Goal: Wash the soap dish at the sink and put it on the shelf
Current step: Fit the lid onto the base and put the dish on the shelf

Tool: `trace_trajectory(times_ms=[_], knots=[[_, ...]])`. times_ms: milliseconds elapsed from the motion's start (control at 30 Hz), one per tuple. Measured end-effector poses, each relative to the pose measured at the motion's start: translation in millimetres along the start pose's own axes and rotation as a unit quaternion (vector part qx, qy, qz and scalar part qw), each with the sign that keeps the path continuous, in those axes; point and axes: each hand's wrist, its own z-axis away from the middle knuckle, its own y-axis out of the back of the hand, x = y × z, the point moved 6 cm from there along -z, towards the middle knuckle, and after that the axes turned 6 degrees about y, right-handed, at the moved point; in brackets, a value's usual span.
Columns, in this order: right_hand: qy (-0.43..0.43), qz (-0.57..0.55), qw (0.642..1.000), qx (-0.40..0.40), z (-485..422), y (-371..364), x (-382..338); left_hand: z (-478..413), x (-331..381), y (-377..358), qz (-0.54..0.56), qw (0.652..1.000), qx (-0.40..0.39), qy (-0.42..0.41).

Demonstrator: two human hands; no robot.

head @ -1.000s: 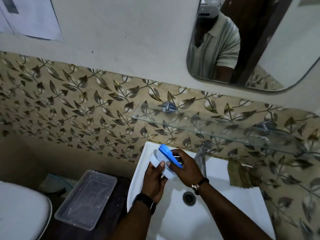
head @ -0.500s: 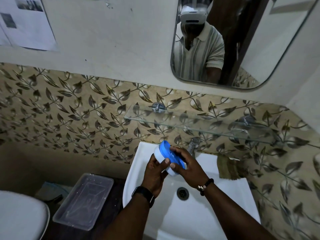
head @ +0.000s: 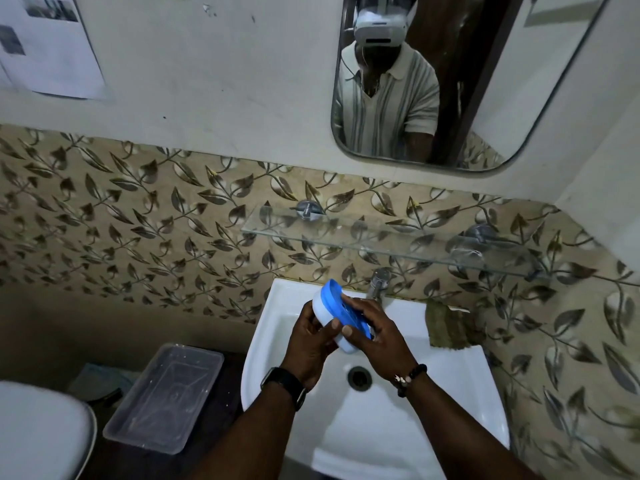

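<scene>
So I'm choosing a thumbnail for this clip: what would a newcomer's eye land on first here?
First the blue and white soap dish, held tilted on edge over the white sink by the left hand and right hand. Next, the leaf-patterned tiles across the wall, with a bare glass shelf above the tap. At upper right, the mirror reflects the person in a striped shirt and a headset.

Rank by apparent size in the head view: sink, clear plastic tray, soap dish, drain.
1. sink
2. clear plastic tray
3. soap dish, partly covered by both hands
4. drain
</scene>
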Motion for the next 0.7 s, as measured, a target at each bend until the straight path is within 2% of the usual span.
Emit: trace_trajectory(times_ms=[700], knots=[[-0.005,0.011,0.999,0.038,-1,2,-2,-12,3,4,-0.056,0.997,0.046,-0.007]])
